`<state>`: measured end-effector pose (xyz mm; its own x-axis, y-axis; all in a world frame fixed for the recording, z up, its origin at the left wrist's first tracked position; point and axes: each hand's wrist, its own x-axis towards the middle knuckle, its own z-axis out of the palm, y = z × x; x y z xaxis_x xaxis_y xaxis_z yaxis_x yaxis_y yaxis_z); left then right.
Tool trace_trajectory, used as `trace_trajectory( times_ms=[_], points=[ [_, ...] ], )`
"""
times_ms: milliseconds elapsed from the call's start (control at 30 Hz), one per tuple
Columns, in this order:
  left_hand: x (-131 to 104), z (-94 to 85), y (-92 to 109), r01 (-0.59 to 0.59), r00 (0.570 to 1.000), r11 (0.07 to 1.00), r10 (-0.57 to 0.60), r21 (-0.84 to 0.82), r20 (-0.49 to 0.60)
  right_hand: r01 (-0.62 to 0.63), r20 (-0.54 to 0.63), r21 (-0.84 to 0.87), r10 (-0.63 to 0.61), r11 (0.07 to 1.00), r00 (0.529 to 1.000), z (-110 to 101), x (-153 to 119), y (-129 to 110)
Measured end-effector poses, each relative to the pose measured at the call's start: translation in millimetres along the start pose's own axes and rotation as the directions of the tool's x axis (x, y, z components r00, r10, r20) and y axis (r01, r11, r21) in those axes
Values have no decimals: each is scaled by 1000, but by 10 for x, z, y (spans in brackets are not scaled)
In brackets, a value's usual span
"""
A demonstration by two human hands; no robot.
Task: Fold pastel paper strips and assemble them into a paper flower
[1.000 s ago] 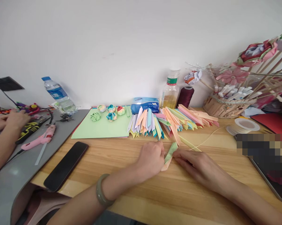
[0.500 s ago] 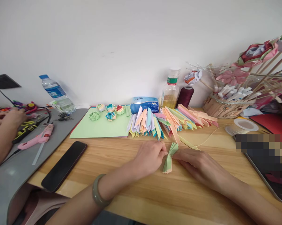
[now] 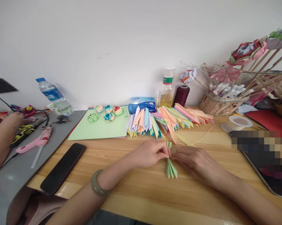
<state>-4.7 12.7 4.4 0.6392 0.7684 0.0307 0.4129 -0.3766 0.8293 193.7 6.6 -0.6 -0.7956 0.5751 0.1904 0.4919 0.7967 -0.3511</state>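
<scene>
A bundle of light green folded paper strips stands between my hands over the wooden table, its lower ends fanned out and its middle drawn in narrow. My left hand, with a ring on one finger, is closed in a pinch at the narrow middle. From the other side my right hand has its fingers pressed together at the same spot; its fingertips are partly hidden behind the paper. A thin pale cord runs from a white spool toward my right hand.
Colourful folded paper strips lie behind my hands. Paper flowers rest on a green sheet. A black phone lies left, a tablet right. At far left, another person's hands are near a pink glue gun.
The green paper bundle has turned, its lower fan now spread toward me. My left hand's fingers have shifted to its front at the middle. The view has moved slightly.
</scene>
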Motion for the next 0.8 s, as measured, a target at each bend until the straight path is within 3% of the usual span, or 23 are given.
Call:
trace_trajectory(
  times_ms=[133,400,600,800],
  points=[
    [-2,10,-2,20,1000,994,-19,-107,16,-18,-53,26,19,999,998,-23,-11,40],
    [34,125,-126,196,972,967,-214,-164,-100,-73,-55,1,73,997,996,-32,-14,92],
    [52,178,-110,248,949,944,-282,-218,-139,-24,-50,-156,17,988,999,-152,-23,54],
    [99,167,-55,302,933,931,-332,-205,-137,24,-156,-273,-69,962,985,-227,-17,-7]
  ],
)
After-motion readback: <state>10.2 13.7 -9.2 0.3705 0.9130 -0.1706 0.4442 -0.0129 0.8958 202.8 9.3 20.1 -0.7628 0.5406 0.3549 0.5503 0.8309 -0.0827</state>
